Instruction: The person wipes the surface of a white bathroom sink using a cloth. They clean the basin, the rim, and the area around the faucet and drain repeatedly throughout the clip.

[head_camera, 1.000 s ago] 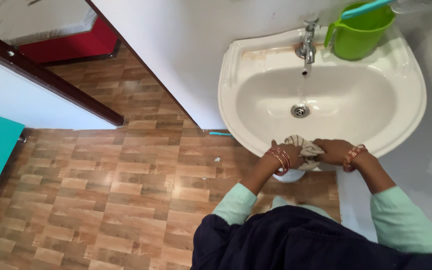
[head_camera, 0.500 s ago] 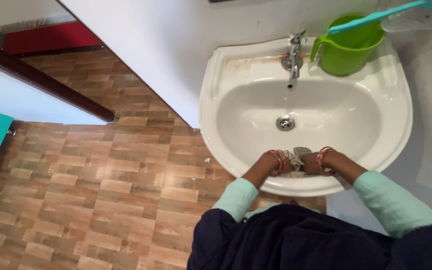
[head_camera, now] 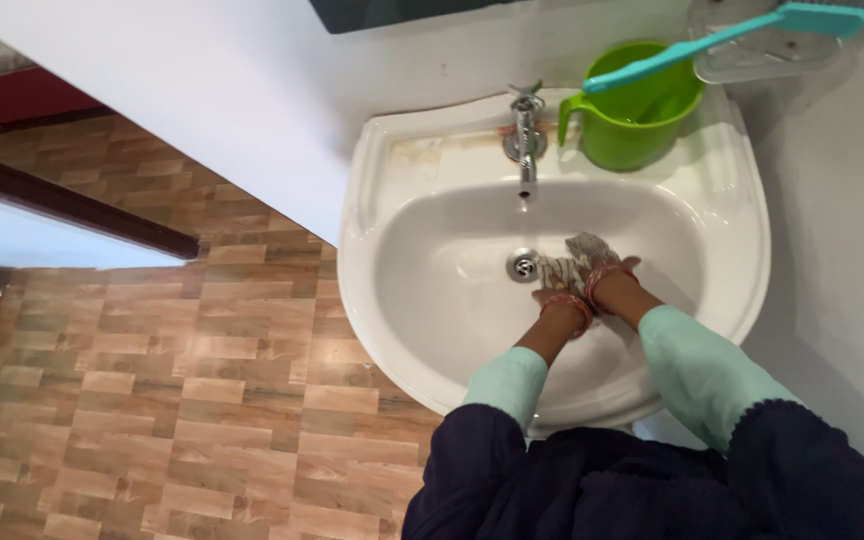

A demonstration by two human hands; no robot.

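Over a white wash basin (head_camera: 752,250) fixed to a pale wall, seen from above, a person bent with both arms reaching into the bowl. Both hands were bunched round a small pale cloth (head_camera: 582,252) that lay low in the bowl, just beside the metal drain (head_camera: 523,265) and almost under the tap (head_camera: 525,130). The left hand (head_camera: 558,288) closed its grip on the nearer end of the cloth, and the right hand (head_camera: 614,272) closed its grip on the farther end, where a crumpled tuft stuck up between them. Red bangles circled both wrists, and mint green sleeves ran back to a dark garment at the bottom of the view. Whether water was running from the tap could not be told.

At the back rim stood a green mug (head_camera: 642,115), with a teal brush (head_camera: 722,35) lying across a clear soap dish (head_camera: 772,55) on the wall above it. Brown wood-patterned floor (head_camera: 152,380) showed on the left.

Judged from this, the rubbing or wringing would go best with the hands kept low over the drain so drips fell in the bowl, the two ends twisted opposite ways, and the sleeves held clear of the wet
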